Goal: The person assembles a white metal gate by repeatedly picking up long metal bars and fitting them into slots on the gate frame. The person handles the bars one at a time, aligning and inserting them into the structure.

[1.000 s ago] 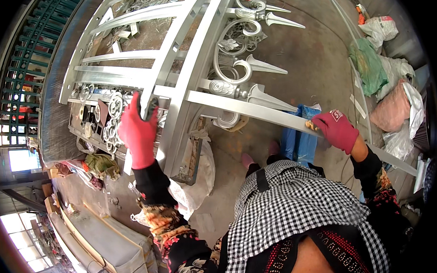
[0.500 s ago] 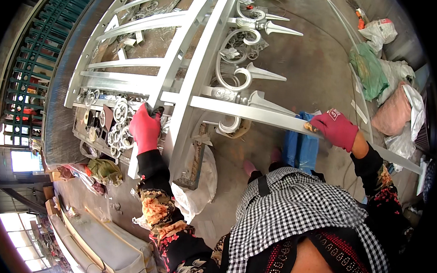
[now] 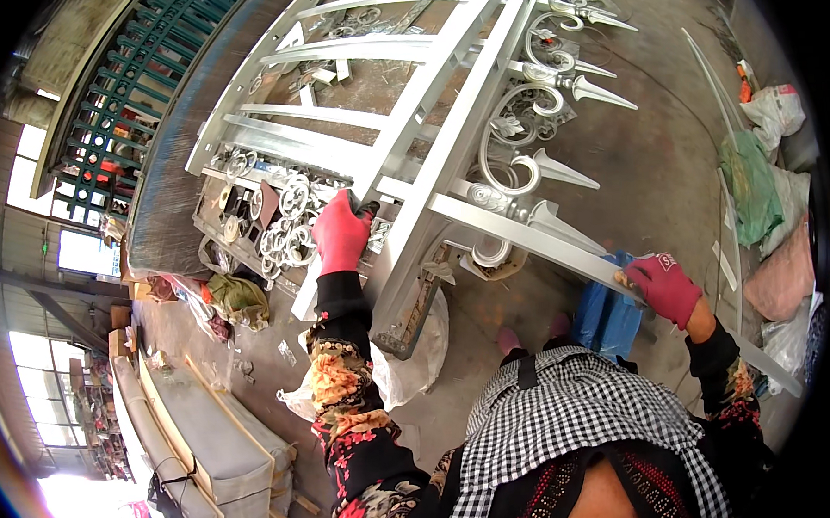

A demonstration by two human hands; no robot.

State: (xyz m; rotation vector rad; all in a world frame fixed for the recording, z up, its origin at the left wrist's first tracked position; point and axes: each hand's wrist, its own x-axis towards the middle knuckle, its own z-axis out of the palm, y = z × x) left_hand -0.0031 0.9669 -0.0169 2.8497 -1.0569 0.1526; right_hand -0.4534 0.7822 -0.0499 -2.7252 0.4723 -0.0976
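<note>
My left hand (image 3: 343,232), in a pink glove with dark fingertips, is closed around a pale metal rail (image 3: 388,172) of a frame, near its lower end. A second, parallel rail (image 3: 452,146) lies to its right. My right hand (image 3: 665,290), in a dark red glove, grips a long pale square bar (image 3: 535,240). That bar runs through the second rail toward the first one; its tip is close to my left hand, and whether it enters the first rail I cannot tell. Silver scrolls (image 3: 513,176) and spear points (image 3: 567,171) line the second rail's outer side.
Below the frame sits a tray of silver ring ornaments (image 3: 293,223). A blue plastic-wrapped bundle (image 3: 607,317) is on the floor before my feet. Sacks, including a green one (image 3: 750,189), line the right wall. A long wrapped stack (image 3: 214,434) stands at lower left.
The view has turned, so the whole scene sits further right and the right hand lower. Both hands keep their grips; the right hand looks slightly closer to the second rail.
</note>
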